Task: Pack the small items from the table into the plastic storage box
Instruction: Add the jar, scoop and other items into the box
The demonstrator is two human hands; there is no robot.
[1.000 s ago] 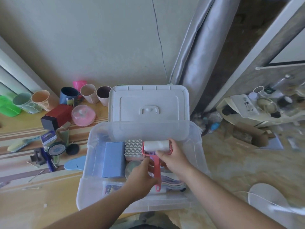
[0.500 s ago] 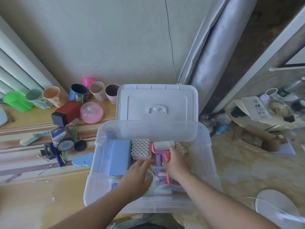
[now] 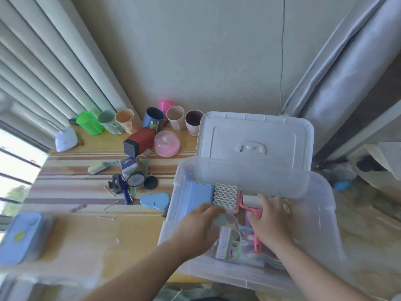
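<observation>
I am resting both loose, empty hands, left hand (image 3: 198,227) and right hand (image 3: 268,220), inside the half-filled storage box (image 3: 321,205), with cups (image 3: 174,117) still waiting on the table (image 3: 71,177).

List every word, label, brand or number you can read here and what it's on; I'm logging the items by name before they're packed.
No text here can be read.
Small blue-and-white box on the table: printed label, too blurred.
Round tin: lid design, illegible.
Dark blue cup: sticker, too small.
Blue pouch: green-yellow emblem, blurred.
Storage box and its lid: no lettering seen.
</observation>
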